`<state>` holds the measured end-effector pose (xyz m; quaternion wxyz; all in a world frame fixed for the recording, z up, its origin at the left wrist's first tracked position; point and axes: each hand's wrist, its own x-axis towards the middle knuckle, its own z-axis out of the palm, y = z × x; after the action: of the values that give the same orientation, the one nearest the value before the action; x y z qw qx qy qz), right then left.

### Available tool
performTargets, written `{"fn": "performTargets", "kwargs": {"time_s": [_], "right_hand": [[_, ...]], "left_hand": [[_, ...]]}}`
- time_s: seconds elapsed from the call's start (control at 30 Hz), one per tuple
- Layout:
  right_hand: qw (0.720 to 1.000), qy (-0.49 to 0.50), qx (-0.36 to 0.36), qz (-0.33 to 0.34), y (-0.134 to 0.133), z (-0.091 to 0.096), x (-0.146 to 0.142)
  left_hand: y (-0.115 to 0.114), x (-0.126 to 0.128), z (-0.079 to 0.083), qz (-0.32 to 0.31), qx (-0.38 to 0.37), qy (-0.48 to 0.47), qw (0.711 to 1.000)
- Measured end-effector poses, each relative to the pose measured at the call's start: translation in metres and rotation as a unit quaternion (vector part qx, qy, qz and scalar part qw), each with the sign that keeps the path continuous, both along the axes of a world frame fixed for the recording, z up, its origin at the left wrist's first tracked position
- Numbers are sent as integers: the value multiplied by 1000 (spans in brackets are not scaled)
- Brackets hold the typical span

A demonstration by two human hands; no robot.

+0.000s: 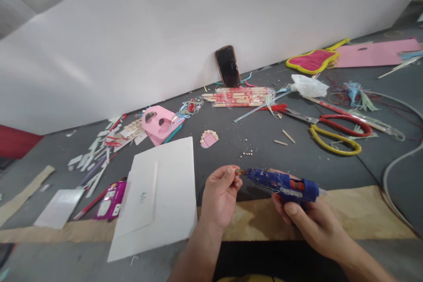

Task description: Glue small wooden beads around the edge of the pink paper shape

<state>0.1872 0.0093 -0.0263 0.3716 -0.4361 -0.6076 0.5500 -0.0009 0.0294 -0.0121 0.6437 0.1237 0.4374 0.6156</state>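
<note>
My right hand (pixel 309 222) is wrapped round the grip of a blue hot glue gun (pixel 271 180), with a clear glue stick showing at its back end. The gun's nozzle points left, towards my left hand (pixel 221 194). Thumb and forefinger of that hand pinch together right at the nozzle tip; what they hold is too small to make out. Beyond my hands lies a small pink heart-like piece (pixel 209 141), its upper edge lined with pale round bits. Several tiny pale pieces (pixel 246 153) are scattered nearby, along with two short wooden sticks (pixel 288 136).
White sheets (pixel 175 185) and a purple case (pixel 112 200) lie to the left. Scissors (pixel 337 139) with red and yellow handles, a cable (pixel 388 176) and tassels lie right. A phone (pixel 228 66) leans against the white wall behind packaged sticks (pixel 239 97).
</note>
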Motion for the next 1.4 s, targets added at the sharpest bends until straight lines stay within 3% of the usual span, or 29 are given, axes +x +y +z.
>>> {"fn": "performTargets", "kwargs": {"time_s": [0.7,1.03,1.23,1.4], "right_hand": [[996,-31,79,4,3,4,-2],[996,11,77,44,6,6,0],[996,76,14,51,3,6,1],[984,136,-105,-39,-2,6,0]], "left_hand": [[-1,1,0,2,7,2,1000],[2,0,-2,13,2,12,1000],[-1,-3,-4,8,22,23,999],[-2,-6,-5,14,41,51,998]]}}
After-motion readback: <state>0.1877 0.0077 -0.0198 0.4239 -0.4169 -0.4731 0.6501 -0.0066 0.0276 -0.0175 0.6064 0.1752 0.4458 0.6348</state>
